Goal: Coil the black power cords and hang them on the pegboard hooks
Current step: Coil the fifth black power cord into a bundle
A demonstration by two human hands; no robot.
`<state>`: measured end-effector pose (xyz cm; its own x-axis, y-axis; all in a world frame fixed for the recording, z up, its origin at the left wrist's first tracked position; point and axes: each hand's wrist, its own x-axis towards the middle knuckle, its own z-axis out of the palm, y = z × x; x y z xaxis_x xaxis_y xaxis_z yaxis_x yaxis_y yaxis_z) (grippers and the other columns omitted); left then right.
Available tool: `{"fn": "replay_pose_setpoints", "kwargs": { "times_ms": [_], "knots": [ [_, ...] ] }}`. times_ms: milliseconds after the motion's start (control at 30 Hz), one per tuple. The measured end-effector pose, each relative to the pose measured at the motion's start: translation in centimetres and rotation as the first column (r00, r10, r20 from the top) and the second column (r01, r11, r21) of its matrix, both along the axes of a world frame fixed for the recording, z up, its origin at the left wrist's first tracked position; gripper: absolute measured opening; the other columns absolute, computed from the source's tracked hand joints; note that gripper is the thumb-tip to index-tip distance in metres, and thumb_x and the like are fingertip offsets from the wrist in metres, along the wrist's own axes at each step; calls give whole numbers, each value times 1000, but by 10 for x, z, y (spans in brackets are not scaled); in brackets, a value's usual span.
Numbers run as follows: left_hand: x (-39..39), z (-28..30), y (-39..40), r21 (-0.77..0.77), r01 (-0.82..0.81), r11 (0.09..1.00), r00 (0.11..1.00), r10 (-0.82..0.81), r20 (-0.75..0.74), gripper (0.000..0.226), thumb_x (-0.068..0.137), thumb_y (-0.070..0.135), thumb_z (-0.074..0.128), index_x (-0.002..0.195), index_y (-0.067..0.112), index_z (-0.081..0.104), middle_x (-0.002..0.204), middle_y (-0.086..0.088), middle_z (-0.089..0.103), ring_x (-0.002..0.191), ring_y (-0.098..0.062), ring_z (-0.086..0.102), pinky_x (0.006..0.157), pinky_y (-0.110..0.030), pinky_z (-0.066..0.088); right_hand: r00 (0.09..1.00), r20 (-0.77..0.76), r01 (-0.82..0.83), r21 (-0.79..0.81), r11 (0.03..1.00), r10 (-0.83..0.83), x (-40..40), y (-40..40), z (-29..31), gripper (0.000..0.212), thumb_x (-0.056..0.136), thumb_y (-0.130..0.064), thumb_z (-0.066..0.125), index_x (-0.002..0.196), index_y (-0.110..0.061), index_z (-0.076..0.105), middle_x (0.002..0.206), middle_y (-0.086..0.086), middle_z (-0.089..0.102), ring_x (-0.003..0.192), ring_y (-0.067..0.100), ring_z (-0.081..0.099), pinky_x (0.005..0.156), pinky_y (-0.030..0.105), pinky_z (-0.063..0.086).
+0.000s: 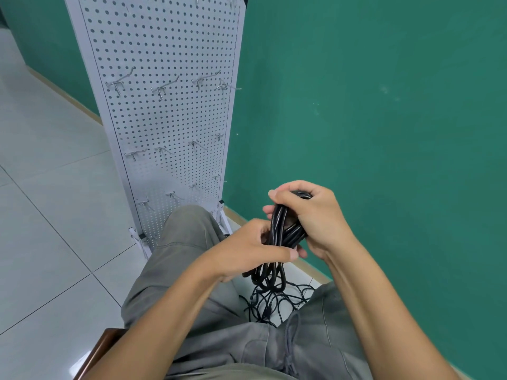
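A coiled black power cord (279, 229) hangs in several loops between my two hands, low in the middle of the view. My right hand (310, 215) grips the top of the bundle with its fingers curled over it. My left hand (255, 248) holds the middle of the bundle, thumb across the front. The loops' lower ends (270, 279) dangle below my left hand. A white pegboard (164, 119) stands upright to the upper left, with rows of bare metal hooks (160, 90). Nothing hangs on them.
A tangle of more black cords (270, 304) lies on the floor between my knees. A green wall (384, 105) is at the right. White floor tiles (49, 201) spread to the left. A brown chair edge (96, 352) shows at the bottom left.
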<state>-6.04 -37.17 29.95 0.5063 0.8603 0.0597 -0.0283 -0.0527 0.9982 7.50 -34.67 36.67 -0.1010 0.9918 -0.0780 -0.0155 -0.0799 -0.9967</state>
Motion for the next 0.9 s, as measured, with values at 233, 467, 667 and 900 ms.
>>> {"fn": "replay_pose_setpoints", "kwargs": {
  "times_ms": [233,467,667,900],
  "knots": [
    [2,1,-12,-265,255,930,892,-120,436,41,80,24,87,97,7,53,74,-6,68,74,-23,74,76,-36,62,982,163,-105,61,993,94,4,6,15,18,92,-15,73,81,0,73,74,17,74,66,30,74,65,38,61],
    [5,-3,-8,-344,212,915,892,-38,450,35,90,33,78,100,11,54,57,9,43,48,-8,52,54,-25,53,896,437,-152,148,977,73,11,17,12,33,93,-29,72,78,0,74,63,15,68,52,17,60,54,25,48],
    [7,2,-8,-384,215,898,887,-15,461,47,97,57,49,100,10,54,57,9,38,46,-8,45,55,-24,49,981,-63,-191,-143,971,184,13,18,10,20,92,-25,72,90,-6,70,52,-4,35,47,13,36,44,24,38],
    [4,-8,-2,-371,419,829,760,-96,643,51,87,58,69,103,10,64,60,10,47,53,-8,52,68,-28,57,977,-132,-188,-175,966,167,7,19,13,27,86,-34,74,89,-8,68,51,-6,33,48,9,22,43,18,28]
  ]
}}
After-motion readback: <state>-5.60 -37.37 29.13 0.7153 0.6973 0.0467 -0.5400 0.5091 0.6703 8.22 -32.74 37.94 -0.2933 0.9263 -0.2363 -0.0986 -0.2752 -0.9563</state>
